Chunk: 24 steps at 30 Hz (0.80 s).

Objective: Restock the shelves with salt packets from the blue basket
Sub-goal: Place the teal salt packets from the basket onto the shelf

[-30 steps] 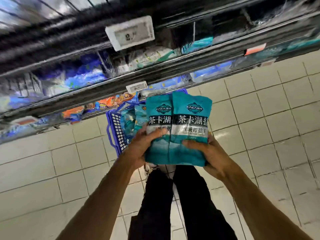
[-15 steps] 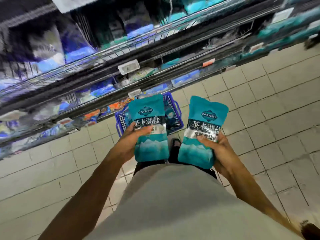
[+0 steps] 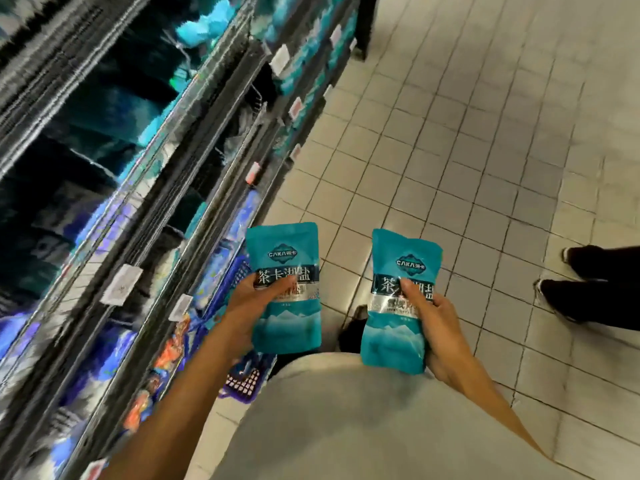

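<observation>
I hold two teal salt packets upright in front of my chest, a hand's width apart. My left hand (image 3: 252, 303) grips the left packet (image 3: 285, 261) from its left side, thumb across the label. My right hand (image 3: 438, 327) grips the right packet (image 3: 401, 337) from its right side, thumb on the front. The blue basket (image 3: 242, 382) sits on the floor below my left forearm, mostly hidden by the arm and the left packet. The shelves (image 3: 145, 188) run along my left, blurred, with teal and blue packets on them.
White price tags (image 3: 121, 284) hang on the shelf rails. The tiled floor (image 3: 450, 133) stretches ahead and to the right. Another person's dark shoes and trouser legs (image 3: 588, 282) stand at the right edge. My own shoe (image 3: 353, 327) shows between the packets.
The view has swung to the right, so the shelves now run along my left. The two packets, held together a second ago, are now apart, one in each hand. Another person's feet came into view.
</observation>
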Motion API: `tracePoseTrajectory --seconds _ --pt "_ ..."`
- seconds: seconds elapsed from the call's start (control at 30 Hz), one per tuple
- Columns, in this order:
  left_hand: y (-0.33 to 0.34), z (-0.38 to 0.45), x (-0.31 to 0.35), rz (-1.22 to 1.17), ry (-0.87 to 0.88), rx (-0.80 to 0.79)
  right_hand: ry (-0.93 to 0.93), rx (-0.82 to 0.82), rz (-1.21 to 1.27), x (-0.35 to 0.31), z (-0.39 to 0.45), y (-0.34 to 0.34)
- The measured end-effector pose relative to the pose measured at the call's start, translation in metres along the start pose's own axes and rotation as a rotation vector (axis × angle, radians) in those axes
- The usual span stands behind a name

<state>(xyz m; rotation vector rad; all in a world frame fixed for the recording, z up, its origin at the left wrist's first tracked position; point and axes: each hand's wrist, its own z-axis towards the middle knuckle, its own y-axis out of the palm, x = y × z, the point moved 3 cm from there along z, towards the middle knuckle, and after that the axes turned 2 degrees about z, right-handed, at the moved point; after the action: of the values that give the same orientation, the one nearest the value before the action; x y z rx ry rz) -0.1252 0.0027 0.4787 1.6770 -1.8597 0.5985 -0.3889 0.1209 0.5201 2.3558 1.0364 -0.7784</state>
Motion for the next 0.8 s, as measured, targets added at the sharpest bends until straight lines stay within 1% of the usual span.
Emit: tracePoseTrajectory --seconds 0.1,0.27,0.37,0.53,0.73,0.8 --pt "0.040 0.012 0.016 0.107 0.011 -0.061 -0.041 0.102 0.110 -0.012 0.000 -0.030" --pt "0.120 0.043 0.042 0.228 0.014 -0.123 -0.105 0.232 0.135 -0.047 0.023 -0.080" --pt "0.178 0.058 0.055 0.223 0.025 -0.149 -0.145 0.283 0.136 -0.076 0.045 -0.111" --pt "0.252 0.081 0.075 0.242 0.008 -0.209 -0.152 0.294 0.109 -0.118 0.083 -0.146" --pt "0.295 0.140 0.123 0.214 -0.032 -0.162 -0.141 0.279 0.084 -0.178 0.148 -0.152" --pt "0.306 0.165 0.146 0.198 -0.035 -0.177 -0.143 0.276 0.076 -0.203 0.176 -0.149"
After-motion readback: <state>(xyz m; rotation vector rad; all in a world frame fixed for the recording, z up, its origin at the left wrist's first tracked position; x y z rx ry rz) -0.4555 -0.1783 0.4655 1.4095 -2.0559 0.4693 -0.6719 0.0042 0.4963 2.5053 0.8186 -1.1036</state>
